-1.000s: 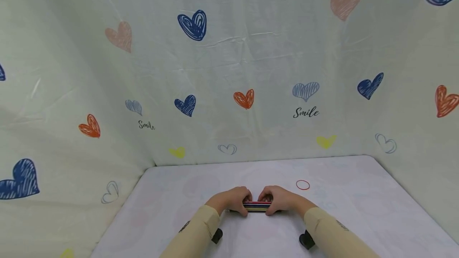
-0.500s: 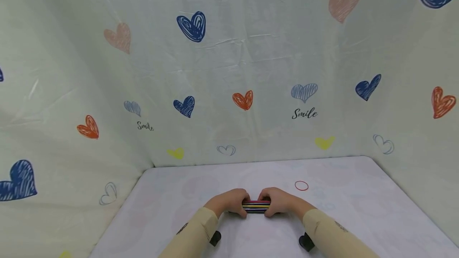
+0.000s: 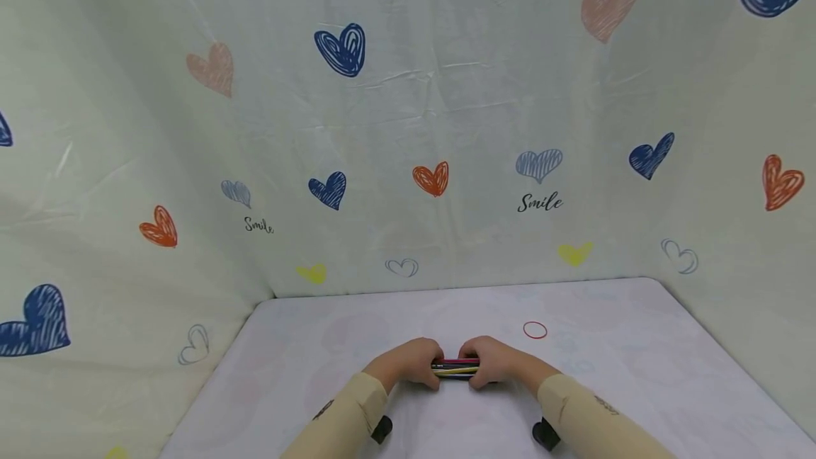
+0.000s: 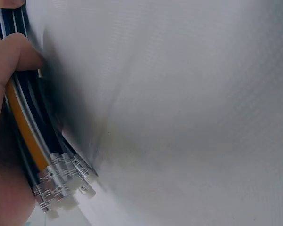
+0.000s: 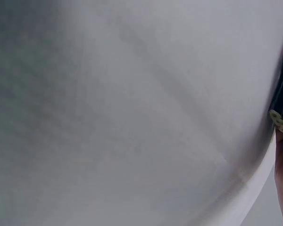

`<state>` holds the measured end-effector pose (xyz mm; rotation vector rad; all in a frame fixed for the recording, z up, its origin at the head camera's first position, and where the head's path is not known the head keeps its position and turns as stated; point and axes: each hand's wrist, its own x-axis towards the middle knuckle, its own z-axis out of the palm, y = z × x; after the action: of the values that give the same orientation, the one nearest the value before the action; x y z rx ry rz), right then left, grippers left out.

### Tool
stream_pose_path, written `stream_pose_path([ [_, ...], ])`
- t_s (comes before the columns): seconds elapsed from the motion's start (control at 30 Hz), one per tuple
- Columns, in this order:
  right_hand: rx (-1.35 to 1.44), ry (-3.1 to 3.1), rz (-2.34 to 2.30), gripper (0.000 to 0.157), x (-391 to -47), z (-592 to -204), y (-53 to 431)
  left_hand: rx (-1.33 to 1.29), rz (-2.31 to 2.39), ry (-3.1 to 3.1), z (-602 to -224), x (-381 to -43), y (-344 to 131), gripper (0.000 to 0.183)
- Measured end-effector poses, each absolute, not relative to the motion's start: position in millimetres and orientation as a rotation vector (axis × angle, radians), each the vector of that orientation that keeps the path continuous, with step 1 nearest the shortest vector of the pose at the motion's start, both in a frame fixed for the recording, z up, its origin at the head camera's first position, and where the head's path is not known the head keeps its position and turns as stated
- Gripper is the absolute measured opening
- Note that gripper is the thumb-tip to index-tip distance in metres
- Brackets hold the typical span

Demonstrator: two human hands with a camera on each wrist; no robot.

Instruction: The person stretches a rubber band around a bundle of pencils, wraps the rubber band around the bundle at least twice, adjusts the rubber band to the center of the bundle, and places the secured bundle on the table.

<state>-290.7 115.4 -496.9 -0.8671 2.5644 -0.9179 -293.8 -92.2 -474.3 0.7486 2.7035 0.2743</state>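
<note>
A bundle of pencils (image 3: 455, 368) lies sideways between the two hands, with pink, yellow, dark and white stripes showing. My left hand (image 3: 418, 361) grips its left part, and the thumb bends over the near side. In the left wrist view the pencils (image 4: 26, 122) end in silver ferrules with white erasers, slightly uneven with one another. My right hand (image 3: 491, 361) grips the right part in the same way. The right wrist view catches pale, blunt pencil ends (image 5: 280, 120) beside that hand. Palms and curled fingers hide much of the bundle.
A thin red ring, like a rubber band (image 3: 535, 330), lies on the white table (image 3: 331, 346) behind the right hand. A white curtain (image 3: 382, 119) printed with hearts hangs at the back and sides. Dark wrist cameras (image 3: 545, 435) sit under the sleeves.
Both hands keep hold of the bundle at nearly the same spot. The pencils have shifted within the grip, and the yellow one now lies at a slight slant.
</note>
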Motion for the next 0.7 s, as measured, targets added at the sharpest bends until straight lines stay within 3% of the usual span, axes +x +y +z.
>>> stream_pose_path([
  [0.7, -0.881, 2.429, -1.079, 0.026, -260, -476, 120, 0.701, 0.657, 2.292, -440, -265, -99, 0.025],
])
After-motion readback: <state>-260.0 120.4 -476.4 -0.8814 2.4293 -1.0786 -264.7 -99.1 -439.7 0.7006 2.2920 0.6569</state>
